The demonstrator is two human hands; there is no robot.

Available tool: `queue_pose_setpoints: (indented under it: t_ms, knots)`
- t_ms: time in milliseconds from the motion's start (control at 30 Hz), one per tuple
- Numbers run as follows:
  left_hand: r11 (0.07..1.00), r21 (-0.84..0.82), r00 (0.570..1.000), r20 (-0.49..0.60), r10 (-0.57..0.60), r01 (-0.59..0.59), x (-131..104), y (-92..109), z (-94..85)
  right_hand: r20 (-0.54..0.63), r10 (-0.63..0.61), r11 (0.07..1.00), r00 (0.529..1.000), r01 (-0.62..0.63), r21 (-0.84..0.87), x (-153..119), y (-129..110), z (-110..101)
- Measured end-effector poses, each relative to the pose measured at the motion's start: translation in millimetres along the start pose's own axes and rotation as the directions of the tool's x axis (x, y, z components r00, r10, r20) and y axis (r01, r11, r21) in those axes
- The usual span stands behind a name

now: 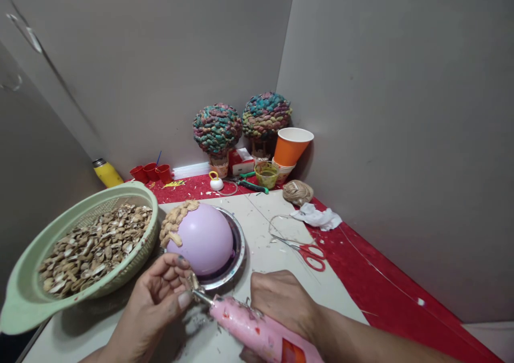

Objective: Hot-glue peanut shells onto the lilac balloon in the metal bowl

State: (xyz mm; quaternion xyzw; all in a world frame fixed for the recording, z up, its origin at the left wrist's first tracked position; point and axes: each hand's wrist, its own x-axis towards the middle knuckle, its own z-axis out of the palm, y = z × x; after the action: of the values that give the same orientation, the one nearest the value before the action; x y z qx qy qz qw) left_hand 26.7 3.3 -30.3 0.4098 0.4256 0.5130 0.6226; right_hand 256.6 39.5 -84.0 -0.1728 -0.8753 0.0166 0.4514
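A pink hot glue gun (257,328) is gripped in my right hand (283,301), its metal nozzle pointing left. Between the fingertips of my left hand (160,290) is a peanut shell (195,281), and the nozzle tip is right at it. Just beyond both hands, a lilac balloon (206,237) rests in a round metal dish (241,245). Rows of peanut shells (173,221) cover the balloon's upper left side. On my left stands a green plastic colander (150,202) holding many loose peanut shells (96,245).
Red-handled scissors (311,255), a twine ball (297,191) and white tissue (317,217) lie to the right. Behind stand two colourful shell-covered balls (217,129) on cups, an orange paper cup (292,146), green-handled pliers (252,185), red cups (150,171) and a yellow bottle (107,173). Grey walls enclose the table.
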Motion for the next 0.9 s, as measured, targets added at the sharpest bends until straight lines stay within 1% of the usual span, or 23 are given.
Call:
queue_pose_setpoints:
  t_ms: [200, 400, 467, 600, 900]
  knots:
    - [1.0, -0.02, 1.0, -0.016, 0.002, -0.003, 0.8, 1.1, 0.5, -0.023, -0.02, 1.0, 1.0, 0.02, -0.013, 3.6, -1.5, -1.6]
    - [0.999, -0.035, 1.0, -0.004, 0.01, -0.01, 1.5, 2.6, 1.8, 0.014, -0.006, 1.0, 1.0, 0.006, -0.02, -0.6, -0.8, -0.9]
    - [0.999, -0.041, 1.0, -0.001, 0.013, -0.013, 1.1, 2.2, 1.2, 0.043, 0.001, 1.0, 0.999, 0.0, -0.03, -2.2, -0.3, -0.2]
    - [0.999, -0.047, 1.0, -0.022, 0.013, -0.014, 0.4, 2.4, 1.1, 0.085, -0.001, 0.998, 0.996, 0.006, -0.058, -2.5, -0.9, -0.8]
    - [0.998, -0.057, 0.995, -0.099, 0.026, -0.031, -0.6, 4.1, 4.1, 0.029, -0.008, 1.0, 1.0, 0.009, -0.023, -3.5, 0.4, 1.2]
